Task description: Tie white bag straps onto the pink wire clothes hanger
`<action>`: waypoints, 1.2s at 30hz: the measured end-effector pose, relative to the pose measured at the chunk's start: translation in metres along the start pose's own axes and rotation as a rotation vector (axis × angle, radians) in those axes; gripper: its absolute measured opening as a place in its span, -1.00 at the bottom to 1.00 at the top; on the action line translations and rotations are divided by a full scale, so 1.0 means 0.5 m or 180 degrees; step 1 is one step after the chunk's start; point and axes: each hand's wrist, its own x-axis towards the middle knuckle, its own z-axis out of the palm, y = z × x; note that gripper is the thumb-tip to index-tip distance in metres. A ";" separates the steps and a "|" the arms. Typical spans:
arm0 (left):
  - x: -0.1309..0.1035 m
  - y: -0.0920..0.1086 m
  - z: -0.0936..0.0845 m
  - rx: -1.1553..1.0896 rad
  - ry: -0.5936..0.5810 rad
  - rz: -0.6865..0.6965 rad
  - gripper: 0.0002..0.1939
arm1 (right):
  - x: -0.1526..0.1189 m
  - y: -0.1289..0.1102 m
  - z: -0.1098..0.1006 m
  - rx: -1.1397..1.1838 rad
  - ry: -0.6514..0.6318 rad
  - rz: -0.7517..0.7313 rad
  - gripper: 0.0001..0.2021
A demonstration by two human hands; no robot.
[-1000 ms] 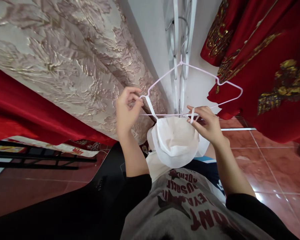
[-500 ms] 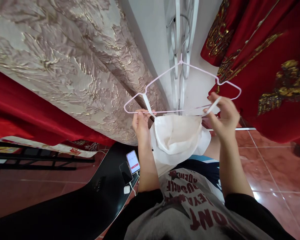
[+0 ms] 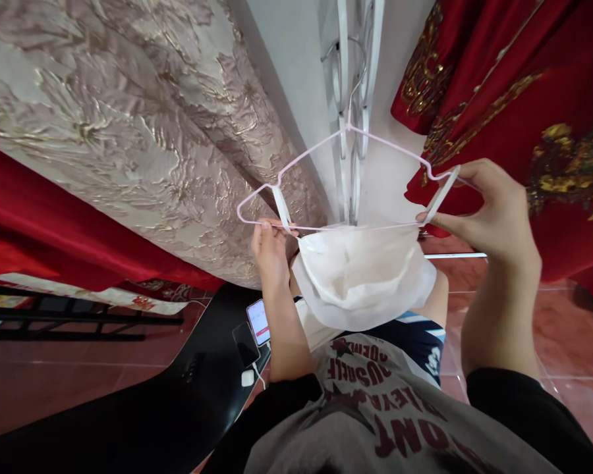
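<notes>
Nearest is the wearer's own printed shirt [image 3: 360,408], with a dark phone [image 3: 246,343] and a lit one [image 3: 259,322] on the black worktop [image 3: 178,388] to the left. Beyond the shirt, the white garment [image 3: 368,276] hangs between the hands, below the pink hanger [image 3: 313,151], whose long axis runs left to right across the body. The left hand [image 3: 271,253] has a narrow grip, pinching the bottom bar beside the left strap [image 3: 282,209], which is over the hanger. The right hand [image 3: 499,204], nearer the other end, has a wide grip, the right strap [image 3: 443,194] taut between finger and thumb. That strap crosses the hanger just right of its notch; whether it encircles the end, I cannot tell. Farther off stand a white rack [image 3: 343,59] and red embroidered cloth [image 3: 508,131].
</notes>
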 end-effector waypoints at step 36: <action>0.029 0.156 0.026 -0.0119 -0.0670 -0.0214 -0.47 | -0.082 -0.086 0.224 0.0415 -0.0787 -0.0111 -0.64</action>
